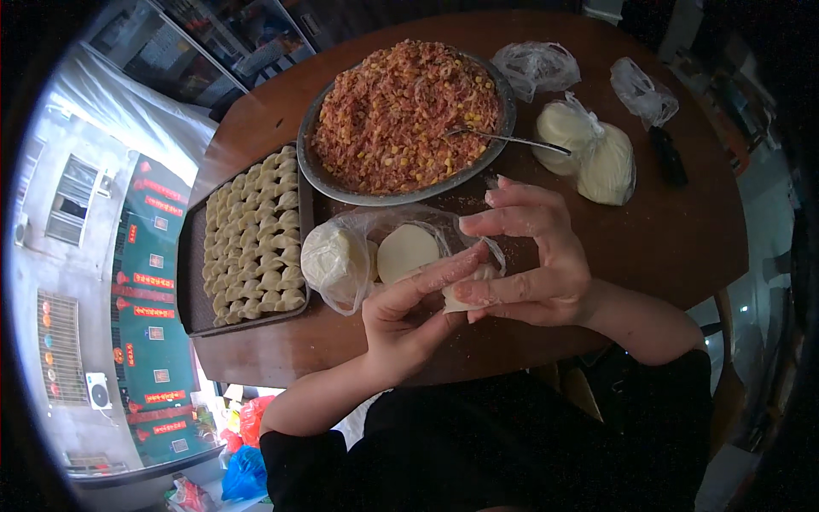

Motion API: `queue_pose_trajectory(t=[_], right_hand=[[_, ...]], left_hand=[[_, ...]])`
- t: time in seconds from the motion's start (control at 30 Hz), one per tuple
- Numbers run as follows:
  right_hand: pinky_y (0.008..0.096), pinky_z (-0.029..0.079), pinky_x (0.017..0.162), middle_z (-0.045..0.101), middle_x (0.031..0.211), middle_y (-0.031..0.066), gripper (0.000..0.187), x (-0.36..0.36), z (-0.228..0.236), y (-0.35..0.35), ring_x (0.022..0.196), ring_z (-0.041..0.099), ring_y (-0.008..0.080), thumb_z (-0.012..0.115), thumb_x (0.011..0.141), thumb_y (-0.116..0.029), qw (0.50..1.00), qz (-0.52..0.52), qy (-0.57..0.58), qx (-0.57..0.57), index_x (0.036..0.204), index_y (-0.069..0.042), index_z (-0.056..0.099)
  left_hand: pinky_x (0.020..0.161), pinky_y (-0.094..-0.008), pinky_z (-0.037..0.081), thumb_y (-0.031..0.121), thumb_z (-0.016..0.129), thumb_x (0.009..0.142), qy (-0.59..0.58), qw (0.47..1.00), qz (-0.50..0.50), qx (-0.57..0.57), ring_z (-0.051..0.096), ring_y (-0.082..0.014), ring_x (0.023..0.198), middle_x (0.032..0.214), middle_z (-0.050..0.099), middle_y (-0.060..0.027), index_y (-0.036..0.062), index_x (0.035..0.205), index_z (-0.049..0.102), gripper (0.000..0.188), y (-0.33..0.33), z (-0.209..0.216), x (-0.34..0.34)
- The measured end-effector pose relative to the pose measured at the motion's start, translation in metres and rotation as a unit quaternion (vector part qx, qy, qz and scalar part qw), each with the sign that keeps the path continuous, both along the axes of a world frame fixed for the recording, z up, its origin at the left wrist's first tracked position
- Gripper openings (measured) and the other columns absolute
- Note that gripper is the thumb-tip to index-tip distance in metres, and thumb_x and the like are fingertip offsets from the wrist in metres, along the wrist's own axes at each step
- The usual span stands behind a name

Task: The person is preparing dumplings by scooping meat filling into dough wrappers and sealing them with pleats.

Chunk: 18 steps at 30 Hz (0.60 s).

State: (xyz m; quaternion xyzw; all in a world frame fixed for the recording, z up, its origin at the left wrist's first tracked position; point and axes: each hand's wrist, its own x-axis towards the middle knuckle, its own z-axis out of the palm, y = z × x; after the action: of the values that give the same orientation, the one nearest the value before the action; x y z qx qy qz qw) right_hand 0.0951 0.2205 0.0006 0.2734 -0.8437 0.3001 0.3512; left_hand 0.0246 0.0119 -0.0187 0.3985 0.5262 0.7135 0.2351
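1. Because the left hand (pixel 403 314) and right hand (pixel 546 271) pinch a folded dumpling wrapper (pixel 454 300) above the surface (pixel 674 230), overpressing could tear it.
2. Weak seams could leak.
3. A plastic bag (pixel 367 222) of round wrappers (pixel 408 250) lies beyond, before the metal bowl (pixel 375 198), whose spoon (pixel 520 139) juts out near the right hand.
4. The dumpling tray (pixel 192 273) stands left.

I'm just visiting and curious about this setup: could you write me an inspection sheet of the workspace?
Surface: brown table, pale specks.
Things at hand: steel bowl of filling, spoon; tray of shaped dumplings; bagged round wrappers; bag of pale rounds.
Clutter: crumpled bags; dark object, kind unclear.
Hands: left hand and right hand together pinch a dough piece.
Cables: nothing seen.
Surroundings: white curtain, upper left; blue bag, lower left.
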Motion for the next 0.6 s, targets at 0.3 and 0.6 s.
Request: queue_pose_trajectory(t=[0.3, 0.6], right_hand=[[0.0498, 0.032, 0.113, 0.053, 0.138, 0.0113, 0.034, 0.0018, -0.0005, -0.0004, 0.132, 0.038, 0.0313, 0.084, 0.071, -0.036, 1.0, 0.007, -0.009, -0.002, 0.103, -0.028, 0.077], [0.051, 0.032, 0.112, 0.049, 0.144, 0.0136, 0.039, -0.0011, -0.0049, 0.0005, 0.136, 0.035, 0.0324, 0.079, 0.073, -0.043, 1.0, 0.013, -0.008, -0.018, 0.11, -0.03, 0.075]], left_hand=[[0.107, -0.0393, 0.044, -0.011, 0.065, 0.083, 0.045, 0.999, 0.006, -0.004, 0.054, -0.0279, 0.129, 0.139, 0.055, -0.0197, -0.0042, 0.13, 0.058, 0.048, 0.0015, -0.0056, -0.002], [0.108, -0.039, 0.044, -0.009, 0.06, 0.091, -0.096, 0.988, -0.11, 0.055, 0.049, -0.0263, 0.132, 0.149, 0.044, -0.0201, -0.006, 0.139, 0.048, 0.049, 0.0029, -0.0051, -0.0051]])
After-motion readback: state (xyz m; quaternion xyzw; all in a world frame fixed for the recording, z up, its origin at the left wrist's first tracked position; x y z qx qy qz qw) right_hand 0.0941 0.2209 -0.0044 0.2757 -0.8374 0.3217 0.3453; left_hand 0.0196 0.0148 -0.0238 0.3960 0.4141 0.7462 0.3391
